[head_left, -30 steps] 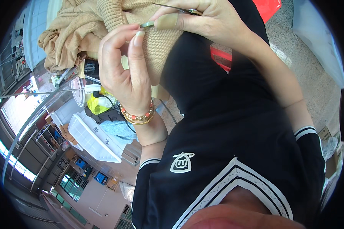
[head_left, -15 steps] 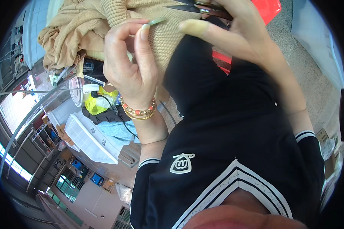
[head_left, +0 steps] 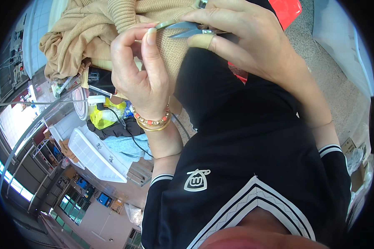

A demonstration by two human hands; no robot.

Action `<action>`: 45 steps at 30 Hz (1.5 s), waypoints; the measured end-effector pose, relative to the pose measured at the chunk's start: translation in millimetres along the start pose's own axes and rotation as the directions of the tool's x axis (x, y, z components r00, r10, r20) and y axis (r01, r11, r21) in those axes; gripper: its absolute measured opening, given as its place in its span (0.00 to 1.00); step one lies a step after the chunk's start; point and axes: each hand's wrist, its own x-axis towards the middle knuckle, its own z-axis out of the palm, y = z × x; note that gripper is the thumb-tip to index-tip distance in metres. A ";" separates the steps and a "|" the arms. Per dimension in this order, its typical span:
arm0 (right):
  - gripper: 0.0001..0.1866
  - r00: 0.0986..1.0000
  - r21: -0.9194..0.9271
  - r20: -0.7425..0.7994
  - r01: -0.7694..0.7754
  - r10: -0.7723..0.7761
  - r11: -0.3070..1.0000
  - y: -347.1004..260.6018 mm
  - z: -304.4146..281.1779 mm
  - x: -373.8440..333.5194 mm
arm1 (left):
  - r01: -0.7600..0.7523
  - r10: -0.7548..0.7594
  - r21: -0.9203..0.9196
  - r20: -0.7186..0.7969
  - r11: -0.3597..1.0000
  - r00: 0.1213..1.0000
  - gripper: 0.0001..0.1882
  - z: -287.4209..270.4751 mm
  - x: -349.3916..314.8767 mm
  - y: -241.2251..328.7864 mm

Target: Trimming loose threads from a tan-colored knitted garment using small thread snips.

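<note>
My left hand pinches a small, thin, pale green strip between thumb and fingertip; its exact kind is unclear. Bracelets circle that wrist. In my right hand, which wears a yellowish cover on its thumb, is a small pair of scissors. Their blades are parted and point left, the upper one close by the strip's right end; whether they touch cannot be made out. Beneath both hands lies a tan knitted garment, spread over my lap and out to the left. Part of the scissors' handle is hidden by my fingers.
To the left stands a white plastic crate beside a light blue cloth and a yellow plastic bag. A dark cable with a white plug block hangs nearby. Something red and a translucent bin are at the right.
My right hand has moved left and slightly down, bringing the scissors' blades from above right to the strip. My left hand has stayed almost in place, still pinching the strip.
</note>
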 end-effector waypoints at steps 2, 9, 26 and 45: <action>0.15 0.999 -0.017 0.021 -0.028 0.028 0.999 -3.3 -2.5 0.4 | 0.013 -0.013 -0.004 -0.001 1.000 1.000 0.02 0.9 -0.3 1.3; 0.16 0.794 0.021 0.388 -0.515 0.468 0.857 -30.9 -30.9 36.2 | 0.013 -0.012 -0.007 0.014 1.000 1.000 0.02 0.8 -0.7 1.8; 0.15 0.911 0.033 0.245 -0.350 0.332 0.936 -30.1 -21.5 35.2 | 0.029 -0.030 -0.031 -0.026 0.999 0.999 0.03 1.7 -4.1 1.3; 0.15 0.669 0.252 0.488 -0.723 0.560 0.643 -16.1 -30.2 26.8 | -0.043 0.040 0.239 0.014 0.970 0.999 0.04 -5.2 2.2 12.2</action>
